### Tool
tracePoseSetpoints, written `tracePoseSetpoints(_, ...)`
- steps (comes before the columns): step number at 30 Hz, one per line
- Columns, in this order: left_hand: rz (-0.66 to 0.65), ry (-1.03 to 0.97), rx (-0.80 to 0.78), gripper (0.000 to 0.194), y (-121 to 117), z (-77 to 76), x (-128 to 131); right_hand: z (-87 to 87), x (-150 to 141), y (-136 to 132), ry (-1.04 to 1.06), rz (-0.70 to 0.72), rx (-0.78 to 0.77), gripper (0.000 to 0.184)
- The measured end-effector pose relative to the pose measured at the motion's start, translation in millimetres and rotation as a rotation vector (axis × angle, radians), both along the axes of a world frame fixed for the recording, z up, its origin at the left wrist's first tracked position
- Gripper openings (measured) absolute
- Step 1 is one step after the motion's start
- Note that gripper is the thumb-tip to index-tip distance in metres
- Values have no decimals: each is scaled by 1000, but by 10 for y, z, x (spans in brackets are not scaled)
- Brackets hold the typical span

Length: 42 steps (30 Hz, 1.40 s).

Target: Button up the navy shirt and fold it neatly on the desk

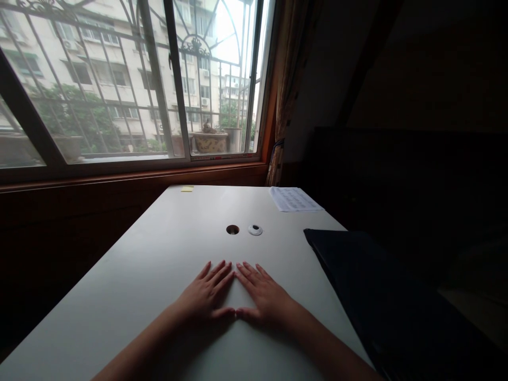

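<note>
My left hand (207,293) lies palm down on the white table (143,264), fingers stretched out. Beside it my right hand (263,296) rests flat in the same way. The two thumb tips meet, and the index fingertips come together a little farther up, framing a patch of tabletop between them. Neither hand holds anything. Just beyond the fingertips is a round hole (232,230) in the tabletop. To its right sits a white ring-shaped cap (255,230) with a dark opening.
Printed sheets of paper (296,199) lie at the far right corner. A yellow sticky note (187,188) is near the far left edge. A dark, flat panel-like thing (381,296) covers the table's right side. Behind stand a barred window (130,79) and a curtain (286,90).
</note>
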State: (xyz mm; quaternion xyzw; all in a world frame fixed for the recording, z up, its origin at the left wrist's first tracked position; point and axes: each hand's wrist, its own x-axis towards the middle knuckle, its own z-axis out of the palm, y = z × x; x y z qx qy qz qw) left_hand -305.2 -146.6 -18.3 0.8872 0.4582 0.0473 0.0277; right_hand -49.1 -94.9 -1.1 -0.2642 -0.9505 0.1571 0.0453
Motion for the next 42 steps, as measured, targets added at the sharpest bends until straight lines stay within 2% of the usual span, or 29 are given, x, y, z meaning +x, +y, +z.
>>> tracePoseSetpoints(12,4,-7,-15,89,-13,44,16,-23,-5,6,-6,-2,19,92)
tracePoseSetpoints(21,2,-13,4,89,-5,4,8,-20,-7,7,0,3,26,91)
tracePoseSetpoints(42,3,-13,-3,89,-15,19,16,-2,-10,-1,-6,-5,23,91)
